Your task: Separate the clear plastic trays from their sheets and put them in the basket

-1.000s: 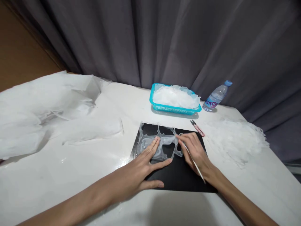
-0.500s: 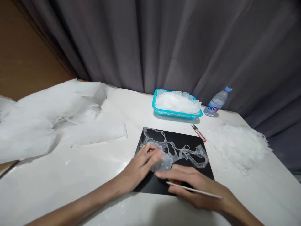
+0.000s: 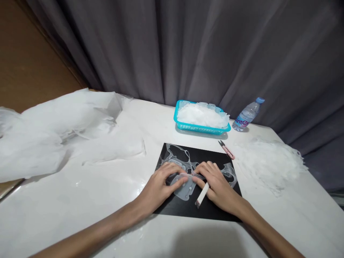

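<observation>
A black mat [image 3: 212, 209] lies on the white table in front of me. On it is a clear, floppy piece of moulded plastic [image 3: 182, 191] with thin webbing [image 3: 177, 152] trailing off behind it. My left hand [image 3: 161, 182] pinches the left part of the piece with curled fingers. My right hand [image 3: 217, 182] pinches the piece from the right and also has a thin white stick [image 3: 202, 195] tucked under its fingers.
A turquoise basket [image 3: 200, 127] heaped with clear plastic pieces stands behind the mat. A small pink snipper [image 3: 227, 150] lies at the mat's far right corner, a water bottle [image 3: 245, 116] beyond it. Heaps of clear plastic scrap [image 3: 271, 161] lie right; white sheeting [image 3: 53, 129] covers the left.
The webbing has been pulled and stretched across the mat. Both hands have come together on the clear piece, and the stick has swung from lying across my right hand to pointing toward me.
</observation>
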`<state>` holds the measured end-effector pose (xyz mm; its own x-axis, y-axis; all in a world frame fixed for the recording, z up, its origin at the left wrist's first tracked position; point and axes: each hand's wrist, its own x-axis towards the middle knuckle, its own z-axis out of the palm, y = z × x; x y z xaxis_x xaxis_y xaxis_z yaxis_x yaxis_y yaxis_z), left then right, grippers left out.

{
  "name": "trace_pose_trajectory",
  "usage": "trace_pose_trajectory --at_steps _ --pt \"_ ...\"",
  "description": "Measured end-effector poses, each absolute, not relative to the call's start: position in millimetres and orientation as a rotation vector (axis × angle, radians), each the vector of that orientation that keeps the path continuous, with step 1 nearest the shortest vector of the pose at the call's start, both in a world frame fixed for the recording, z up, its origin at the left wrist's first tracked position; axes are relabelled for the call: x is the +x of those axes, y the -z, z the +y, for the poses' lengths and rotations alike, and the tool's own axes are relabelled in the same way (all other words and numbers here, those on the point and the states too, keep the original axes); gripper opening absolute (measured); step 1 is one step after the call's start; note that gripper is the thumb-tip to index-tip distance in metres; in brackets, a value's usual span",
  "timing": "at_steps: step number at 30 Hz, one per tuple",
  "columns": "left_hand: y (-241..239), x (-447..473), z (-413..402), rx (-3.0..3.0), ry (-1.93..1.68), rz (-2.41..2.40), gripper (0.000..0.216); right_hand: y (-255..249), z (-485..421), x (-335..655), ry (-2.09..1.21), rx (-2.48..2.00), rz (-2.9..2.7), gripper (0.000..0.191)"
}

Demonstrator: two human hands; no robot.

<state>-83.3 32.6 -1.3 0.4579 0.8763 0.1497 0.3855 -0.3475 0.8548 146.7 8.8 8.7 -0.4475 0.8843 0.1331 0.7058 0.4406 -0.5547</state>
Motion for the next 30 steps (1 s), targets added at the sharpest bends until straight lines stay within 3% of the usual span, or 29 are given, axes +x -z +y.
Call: trace_pose_trajectory --at_steps 8,12,16,18,23,26,30 --pt "-1.5 -87.0 25.8 2.224 -0.702 0.981 0.022 -18.6 14.3 149.8 -0.904 -1.317 -2.145 0.026" --pt "-9.9 -88.8 10.6 2.291 -0.677 0.636 0.027 -13.7 17.9 146.8 -0.706 -1.371 -2.122 0.03" --pt "-21.6 -85.3 -8.0 2.033 -0.667 0.488 0.016 0.9 28.2 154.2 -0.112 -1.544 -2.088 0.026" --pt "-27.8 -83.5 -7.7 1.861 -0.675 0.645 0.019 5.5 34.1 165.3 -0.026 -1.557 -2.127 0.024" --pt "-34.8 -86.3 23.4 1.047 -0.672 0.767 0.026 -0.4 39.6 201.5 -0.153 -1.483 -2.204 0.022" --pt "-34.0 -90.7 38.1 0.851 -0.697 0.729 0.029 -11.7 32.1 210.1 -0.332 -1.396 -2.284 0.034" --pt "-34.5 -92.1 40.5 0.747 -0.715 0.737 0.036 -19.4 11.1 186.3 -0.359 -1.254 -2.281 0.026"
